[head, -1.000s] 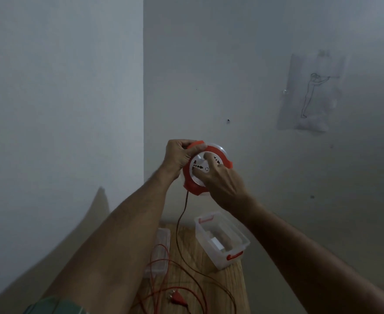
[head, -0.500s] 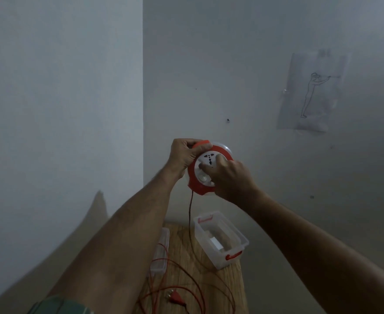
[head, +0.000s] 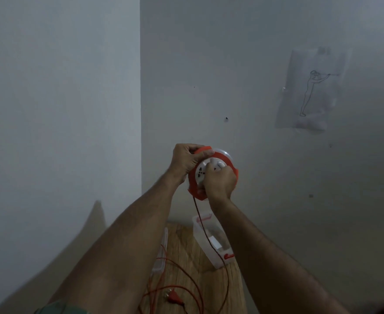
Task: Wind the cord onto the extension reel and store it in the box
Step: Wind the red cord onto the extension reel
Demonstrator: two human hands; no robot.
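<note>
I hold a round orange-and-white extension reel (head: 201, 171) up in front of the wall, above the table. My left hand (head: 185, 160) grips its orange handle at the upper left. My right hand (head: 219, 183) covers the lower right of the white socket face, its fingers curled on the face. A thin red cord (head: 200, 220) hangs from the reel's bottom edge down to loose loops on the wooden table (head: 186, 250). The red plug (head: 174, 299) lies among the loops. A clear plastic box (head: 213, 243) with red clips stands open on the table's right side.
The box's clear lid (head: 161, 254) lies flat along the table's left edge. The table stands in a room corner, with walls to the left and behind. A paper drawing (head: 311, 91) is stuck on the back wall at the upper right.
My right hand has swung round the reel's face from the upper middle to the lower right. The hanging cord has shifted rightwards, over the box. My left hand keeps its grip.
</note>
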